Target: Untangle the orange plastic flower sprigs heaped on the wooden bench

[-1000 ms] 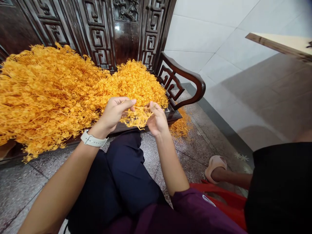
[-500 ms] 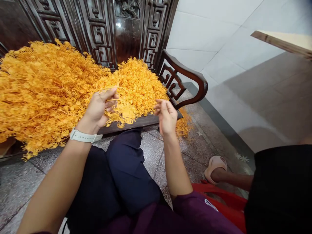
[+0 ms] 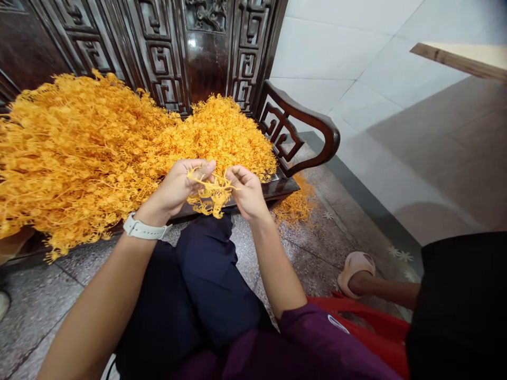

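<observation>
Evidently the left hand [image 3: 179,186] and right hand [image 3: 249,194] are both pinching one tangled orange sprig [image 3: 210,193]; uneven tugging is risking snapping its thin branches.

The sprig [image 3: 210,192] is a small tangle of bright orange-yellow plastic: thin branching stems that end in tiny clustered tips, the same stuff as the big heap [image 3: 91,153] behind it. It hangs in the air between the left grip [image 3: 180,184] and the right grip [image 3: 247,192], pinched at its upper stems by the fingertips of both. Its loose lower part droops below them, just in front of the heap's near edge.
</observation>
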`<state>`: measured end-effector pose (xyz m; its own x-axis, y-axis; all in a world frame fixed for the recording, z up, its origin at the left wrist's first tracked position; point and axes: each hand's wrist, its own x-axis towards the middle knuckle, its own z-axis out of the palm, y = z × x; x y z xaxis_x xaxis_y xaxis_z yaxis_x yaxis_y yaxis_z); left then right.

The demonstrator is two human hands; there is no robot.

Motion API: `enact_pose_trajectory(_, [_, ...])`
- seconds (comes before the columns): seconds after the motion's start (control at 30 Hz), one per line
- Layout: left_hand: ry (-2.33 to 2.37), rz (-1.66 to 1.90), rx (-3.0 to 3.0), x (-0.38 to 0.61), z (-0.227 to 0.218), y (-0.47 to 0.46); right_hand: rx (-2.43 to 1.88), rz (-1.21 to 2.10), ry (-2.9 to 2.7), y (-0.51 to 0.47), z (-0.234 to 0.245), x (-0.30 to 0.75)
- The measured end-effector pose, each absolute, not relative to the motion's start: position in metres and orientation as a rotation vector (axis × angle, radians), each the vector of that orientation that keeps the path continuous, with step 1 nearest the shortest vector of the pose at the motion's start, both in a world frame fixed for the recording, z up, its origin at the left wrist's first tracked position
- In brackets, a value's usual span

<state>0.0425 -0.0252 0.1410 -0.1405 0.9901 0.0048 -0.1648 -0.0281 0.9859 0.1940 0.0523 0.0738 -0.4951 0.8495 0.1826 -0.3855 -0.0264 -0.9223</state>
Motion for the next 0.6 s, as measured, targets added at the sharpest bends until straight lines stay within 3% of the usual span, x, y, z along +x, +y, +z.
enact_pose_trajectory(0.13, [1.219, 1.415, 1.064, 0.039, 0.149, -0.031, -0.634, 1.548, -0.958, 0.079, 0.059, 0.21])
enact_pose_trajectory(0.23, [1.228, 1.652, 0.889, 0.017, 0.15, -0.037, -0.702, 1.48, -0.745, 0.097, 0.055, 0.244])
enact_pose_trajectory(0.33, [1.263, 1.818, 0.637, -0.014, 0.138, -0.04, -0.612, 1.466, -0.915, 0.082, 0.069, 0.288])
enact_pose_trajectory(0.53, [1.334, 1.723, 0.537, -0.018, 0.111, -0.02, 0.653, 1.891, -1.907, 0.011, 0.125, 0.31])
enact_pose_trajectory(0.6, [1.348, 1.698, 0.587, -0.006, 0.112, -0.015, 0.675, 1.964, -1.817, 0.021, 0.14, 0.285])
